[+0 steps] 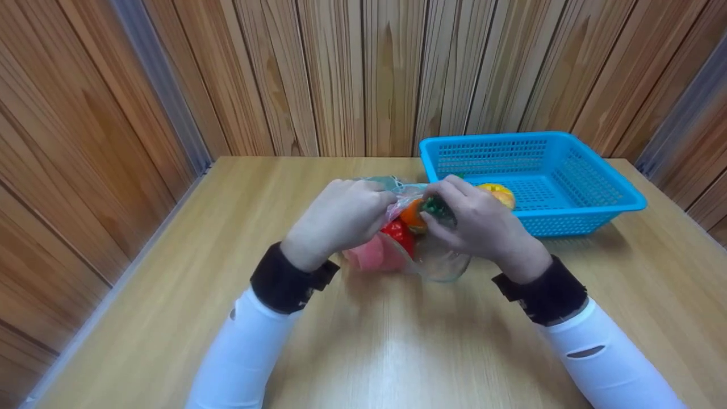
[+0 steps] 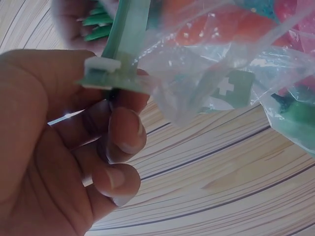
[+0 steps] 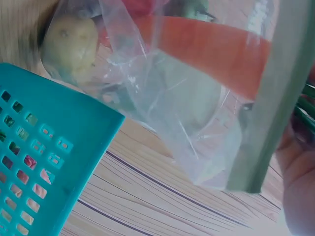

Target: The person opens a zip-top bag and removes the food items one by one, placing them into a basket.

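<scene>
A clear zip bag [image 3: 167, 167] with a green zip strip [image 2: 125, 44] is held up over the table between both hands. My left hand [image 1: 343, 218] pinches one end of the strip, beside its white slider [image 2: 102, 64]. With curled fingers my right hand [image 1: 483, 221] grips a carrot [image 3: 206, 49] by its green top [image 1: 437, 209]; the orange body lies inside the bag mouth. Through the plastic show a potato-like piece [image 3: 74, 44], a bright red item [image 1: 399, 234], a pink one [image 1: 369, 254] and a green one [image 2: 298, 113]; their kinds are unclear.
At the back right stands a blue perforated basket [image 1: 616, 199], close beside the right hand. A yellow and orange item [image 1: 502, 195] lies in it, partly hidden by the hand. Wood-panelled walls [image 1: 341, 74] enclose the back and sides of the wooden table [image 1: 392, 352].
</scene>
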The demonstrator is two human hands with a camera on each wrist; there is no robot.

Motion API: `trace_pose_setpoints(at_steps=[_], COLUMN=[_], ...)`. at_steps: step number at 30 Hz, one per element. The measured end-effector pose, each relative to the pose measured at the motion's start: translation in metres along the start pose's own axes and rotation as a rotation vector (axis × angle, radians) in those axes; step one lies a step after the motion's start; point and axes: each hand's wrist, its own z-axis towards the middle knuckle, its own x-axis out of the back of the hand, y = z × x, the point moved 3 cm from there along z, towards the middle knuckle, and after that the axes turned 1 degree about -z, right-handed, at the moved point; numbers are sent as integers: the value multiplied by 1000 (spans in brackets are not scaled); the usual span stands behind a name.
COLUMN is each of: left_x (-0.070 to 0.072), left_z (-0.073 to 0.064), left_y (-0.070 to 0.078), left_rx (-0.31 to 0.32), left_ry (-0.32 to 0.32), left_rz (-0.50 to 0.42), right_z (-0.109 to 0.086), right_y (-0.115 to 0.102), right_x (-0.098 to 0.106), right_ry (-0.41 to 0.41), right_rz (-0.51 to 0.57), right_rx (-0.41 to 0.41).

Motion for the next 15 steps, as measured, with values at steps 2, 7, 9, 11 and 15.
trace_pose_setpoints(at_steps=[2,7,9,11,15], left_x=[0,-1,-1,-1,0], left_z=[0,1,1,1,2], left_y=[0,0,0,1,2], left_rx=[2,17,22,24,25], left_ry=[-1,-16,-23,-29,-38], left_rz=[0,1,4,12,27], right_z=[1,1,1,1,3], right_y=[-1,-1,-1,-1,-4], right_x=[4,15,19,23,34], right_ry=[89,315,428,554,783], right_rz=[16,70,77,89,102], right_rx=[41,109,125,127,99])
